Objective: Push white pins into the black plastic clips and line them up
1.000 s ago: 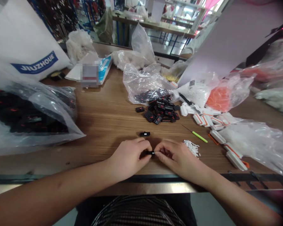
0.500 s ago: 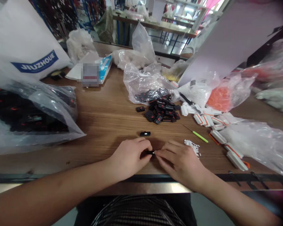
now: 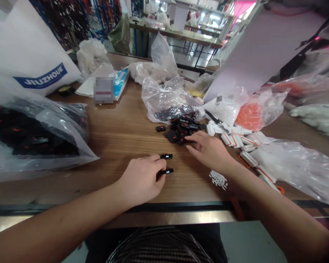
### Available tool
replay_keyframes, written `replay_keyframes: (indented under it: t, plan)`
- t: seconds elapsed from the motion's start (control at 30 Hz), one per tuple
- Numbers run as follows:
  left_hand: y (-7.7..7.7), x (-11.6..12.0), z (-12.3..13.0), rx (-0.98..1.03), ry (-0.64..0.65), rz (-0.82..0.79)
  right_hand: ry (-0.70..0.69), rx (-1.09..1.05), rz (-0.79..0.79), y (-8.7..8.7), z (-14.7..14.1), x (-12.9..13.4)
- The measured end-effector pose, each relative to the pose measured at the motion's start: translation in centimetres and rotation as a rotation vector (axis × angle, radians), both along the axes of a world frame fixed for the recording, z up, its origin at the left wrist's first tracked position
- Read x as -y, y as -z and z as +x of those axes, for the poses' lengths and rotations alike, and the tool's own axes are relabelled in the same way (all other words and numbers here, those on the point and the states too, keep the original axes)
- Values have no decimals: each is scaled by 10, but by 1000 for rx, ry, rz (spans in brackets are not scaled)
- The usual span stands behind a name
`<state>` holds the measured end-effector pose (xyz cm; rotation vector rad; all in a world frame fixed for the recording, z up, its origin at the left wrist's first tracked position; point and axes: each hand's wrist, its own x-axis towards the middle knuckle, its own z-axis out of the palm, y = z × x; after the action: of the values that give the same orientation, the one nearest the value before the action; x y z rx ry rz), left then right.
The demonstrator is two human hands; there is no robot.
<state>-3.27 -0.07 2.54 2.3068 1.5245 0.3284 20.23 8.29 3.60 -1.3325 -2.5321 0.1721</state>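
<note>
My left hand is closed on a small black part with white dots, close to the table's front. Just behind it lies a similar black part, also with white dots, near my left fingertips. My right hand reaches to the front of a pile of black parts with red marks; its thumb and fingers are apart at the pile's edge. One black part lies alone left of the pile. Small white pins lie below my right forearm.
A plastic bag of black parts stands at the left. White parts with orange edges lie on the right, beside a bag of orange pieces and a clear bag. More clear bags are at the back.
My right hand has left the small black part and moved forward to the black pile. My left hand has shifted slightly left with the part. The green-handled tool is now hidden from view.
</note>
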Motion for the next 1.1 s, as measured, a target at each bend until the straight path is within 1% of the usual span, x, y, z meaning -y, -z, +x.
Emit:
replay_keyframes:
  t: [0.07, 0.13, 0.23, 0.3, 0.37, 0.43, 0.53, 0.6, 0.67, 0.73, 0.8, 0.87, 0.93, 0.97, 1.03, 1.1]
  plan:
    - [-1, 0, -1, -34, -8, 1, -14, 84, 39, 5, -3, -13]
    - [-1, 0, -1, -68, -18, 6, -62, 181, 74, 9, -8, -20]
    - [-3, -1, -1, -116, -23, 20, -103, 304, 113, 13, -13, -21]
    - [-4, -3, -2, -140, -33, 29, -110, 364, 122, 12, -15, -18]
    - [-6, -4, -3, -157, -47, 44, -119, 396, 122, 7, -14, -11]
    - [-8, -5, -4, -163, -57, 61, -141, 405, 86, 0, -12, 0]
    - [-7, -6, -5, -154, -60, 68, -172, 395, -38, -10, -7, 22]
    - [-5, -8, -5, -140, -60, 71, -187, 378, -130, -14, -2, 36]
    - [-1, -11, -6, -124, -68, 79, -198, 360, -198, -15, 2, 47]
    - [1, -13, -8, -109, -78, 96, -204, 338, -233, -12, 7, 57]
    - [2, -14, -10, -87, -82, 125, -204, 302, -239, -8, 10, 64]
    - [1, -11, -11, -35, -72, 186, -206, 247, -233, -4, 12, 70]
    - [1, -5, -8, 69, -14, 250, -217, 179, -240, 0, 11, 76]
    - [2, -1, -6, 131, 41, 253, -227, 143, -251, 1, 10, 79]
    - [6, 5, 1, 240, 184, 178, -243, 76, -274, 4, 5, 85]
    - [12, 10, 8, 288, 300, 58, -238, 0, -293, 6, 1, 89]
